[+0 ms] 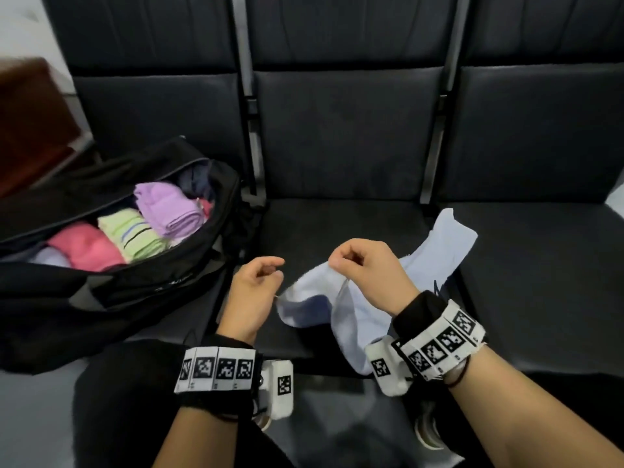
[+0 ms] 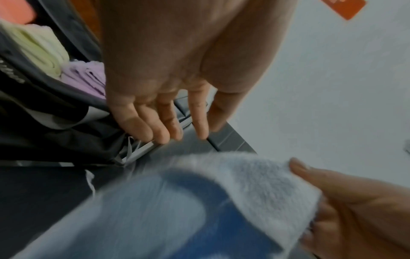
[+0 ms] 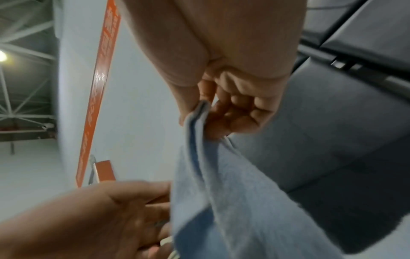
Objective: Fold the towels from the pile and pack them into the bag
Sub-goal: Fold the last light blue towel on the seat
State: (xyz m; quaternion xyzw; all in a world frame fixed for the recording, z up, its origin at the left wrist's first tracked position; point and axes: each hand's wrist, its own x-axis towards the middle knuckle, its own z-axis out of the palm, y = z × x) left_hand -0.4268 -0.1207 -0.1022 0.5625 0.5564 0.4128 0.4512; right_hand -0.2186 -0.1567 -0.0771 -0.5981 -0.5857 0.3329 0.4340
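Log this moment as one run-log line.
right hand: pinches light blue towel | left hand: holds nothing | bag: open, folded towels inside

row of dark padded seats (image 1: 344, 136) with metal dividers (image 1: 251, 106) between, pale wall (image 3: 137, 105) with orange vertical sign strip (image 3: 99, 87), steel roof trusses (image 3: 24, 105), one lit ceiling lamp (image 3: 2, 56), grey floor (image 1: 37, 417)

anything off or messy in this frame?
Nothing damaged. The light blue towel lies crumpled and unfolded on the seat, one corner pinched by the right hand. Folded towels sit tidily in the bag.
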